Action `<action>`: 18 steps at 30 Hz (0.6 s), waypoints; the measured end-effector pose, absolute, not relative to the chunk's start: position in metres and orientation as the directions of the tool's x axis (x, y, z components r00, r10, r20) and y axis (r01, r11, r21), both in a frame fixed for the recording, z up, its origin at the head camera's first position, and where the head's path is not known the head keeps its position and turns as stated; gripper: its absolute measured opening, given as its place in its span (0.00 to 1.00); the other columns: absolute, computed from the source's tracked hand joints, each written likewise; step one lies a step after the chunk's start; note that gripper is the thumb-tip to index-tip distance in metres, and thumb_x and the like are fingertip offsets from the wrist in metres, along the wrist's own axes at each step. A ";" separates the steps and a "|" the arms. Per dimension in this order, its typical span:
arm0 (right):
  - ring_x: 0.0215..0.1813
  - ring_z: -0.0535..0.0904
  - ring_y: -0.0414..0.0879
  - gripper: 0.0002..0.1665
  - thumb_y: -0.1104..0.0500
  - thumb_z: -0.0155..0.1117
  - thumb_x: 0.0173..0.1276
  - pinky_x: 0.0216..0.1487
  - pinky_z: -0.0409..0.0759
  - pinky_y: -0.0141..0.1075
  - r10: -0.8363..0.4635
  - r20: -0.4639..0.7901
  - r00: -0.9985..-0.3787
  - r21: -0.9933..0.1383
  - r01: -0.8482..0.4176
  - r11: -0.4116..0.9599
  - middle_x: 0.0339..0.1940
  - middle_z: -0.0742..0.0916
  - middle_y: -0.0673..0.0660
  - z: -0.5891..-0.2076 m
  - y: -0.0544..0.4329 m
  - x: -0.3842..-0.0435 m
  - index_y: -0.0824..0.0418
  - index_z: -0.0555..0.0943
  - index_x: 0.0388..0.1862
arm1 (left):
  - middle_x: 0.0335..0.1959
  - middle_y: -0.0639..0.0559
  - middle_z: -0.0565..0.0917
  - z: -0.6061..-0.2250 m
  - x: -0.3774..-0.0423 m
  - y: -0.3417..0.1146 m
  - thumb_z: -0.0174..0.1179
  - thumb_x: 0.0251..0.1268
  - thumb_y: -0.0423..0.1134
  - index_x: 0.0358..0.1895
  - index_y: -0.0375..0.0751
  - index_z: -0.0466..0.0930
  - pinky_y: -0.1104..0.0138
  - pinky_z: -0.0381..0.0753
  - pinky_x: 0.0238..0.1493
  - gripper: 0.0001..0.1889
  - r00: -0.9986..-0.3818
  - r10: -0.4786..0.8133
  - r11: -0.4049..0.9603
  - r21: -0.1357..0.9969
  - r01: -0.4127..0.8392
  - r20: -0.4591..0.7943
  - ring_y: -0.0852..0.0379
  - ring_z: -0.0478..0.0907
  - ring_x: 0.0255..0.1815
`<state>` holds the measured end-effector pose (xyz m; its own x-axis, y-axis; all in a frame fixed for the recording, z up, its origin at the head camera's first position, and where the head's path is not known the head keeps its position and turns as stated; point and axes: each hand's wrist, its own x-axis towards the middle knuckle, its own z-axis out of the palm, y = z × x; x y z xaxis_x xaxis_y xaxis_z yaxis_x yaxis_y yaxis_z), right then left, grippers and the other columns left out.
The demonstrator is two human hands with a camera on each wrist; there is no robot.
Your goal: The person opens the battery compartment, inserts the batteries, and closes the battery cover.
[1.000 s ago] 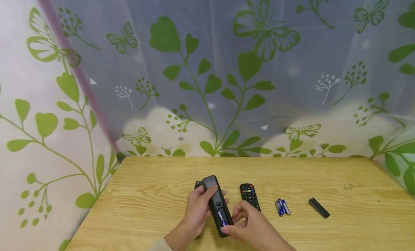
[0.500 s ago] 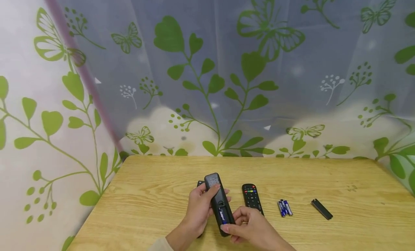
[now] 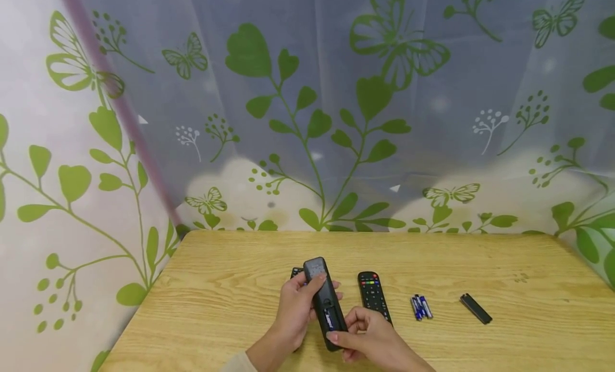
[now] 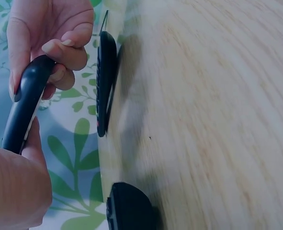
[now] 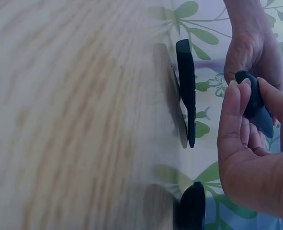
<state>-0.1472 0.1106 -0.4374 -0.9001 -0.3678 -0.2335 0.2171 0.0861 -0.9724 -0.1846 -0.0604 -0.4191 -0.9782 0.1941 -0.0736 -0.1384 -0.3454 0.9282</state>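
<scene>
Back side up, a black remote control (image 3: 328, 293) tilts over the table between both hands. Its battery compartment is uncovered, with a blue-and-silver battery (image 3: 329, 317) lying inside. My left hand (image 3: 291, 310) grips the remote around its middle, thumb across the back and fingertips showing past the far side. At the lower end my right hand (image 3: 369, 333) pinches the remote, its thumb at the bottom of the compartment. In the right wrist view, right thumb and fingers close around the end of the remote (image 5: 257, 108). The left wrist view shows the remote (image 4: 28, 98) edge-on.
Another black remote (image 3: 371, 293) lies face up beyond the right hand. One more remote (image 3: 297, 271) is mostly hidden behind the left hand. Several loose batteries (image 3: 421, 307) and a black battery cover (image 3: 475, 308) lie rightward on the wooden table (image 3: 230, 270). A leaf-patterned curtain (image 3: 278, 201) hangs behind.
The head view has shifted slightly. Both hands keep their hold on the remote, and the right thumb stays by the compartment's lower end. More of the battery's label shows now.
</scene>
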 end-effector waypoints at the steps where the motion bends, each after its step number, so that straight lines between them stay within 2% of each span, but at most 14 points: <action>1: 0.26 0.81 0.45 0.20 0.54 0.71 0.60 0.31 0.84 0.38 -0.364 -0.231 -0.902 -0.973 0.212 0.091 0.26 0.80 0.56 -0.438 0.110 -0.147 0.67 0.74 0.38 | 0.46 0.36 0.82 -0.420 -0.185 -0.061 0.52 0.73 0.40 0.63 0.26 0.64 0.58 0.82 0.45 0.24 -0.978 0.196 -0.347 0.927 -0.142 -0.077 0.43 0.82 0.45; 13: 0.26 0.82 0.46 0.23 0.53 0.72 0.59 0.31 0.84 0.39 -0.358 -0.217 -0.908 -0.975 0.183 0.127 0.26 0.80 0.56 -0.441 0.110 -0.147 0.68 0.75 0.41 | 0.46 0.34 0.82 -0.422 -0.189 -0.065 0.53 0.72 0.41 0.63 0.26 0.65 0.58 0.82 0.44 0.25 -0.969 0.223 -0.286 0.944 -0.165 -0.102 0.42 0.82 0.46; 18: 0.29 0.82 0.48 0.25 0.49 0.70 0.62 0.32 0.84 0.40 -0.363 -0.237 -0.901 -0.966 0.179 0.187 0.30 0.81 0.57 -0.437 0.114 -0.148 0.68 0.76 0.46 | 0.47 0.33 0.82 -0.422 -0.190 -0.067 0.54 0.72 0.41 0.62 0.25 0.64 0.57 0.82 0.43 0.25 -0.973 0.203 -0.282 0.945 -0.167 -0.112 0.42 0.82 0.46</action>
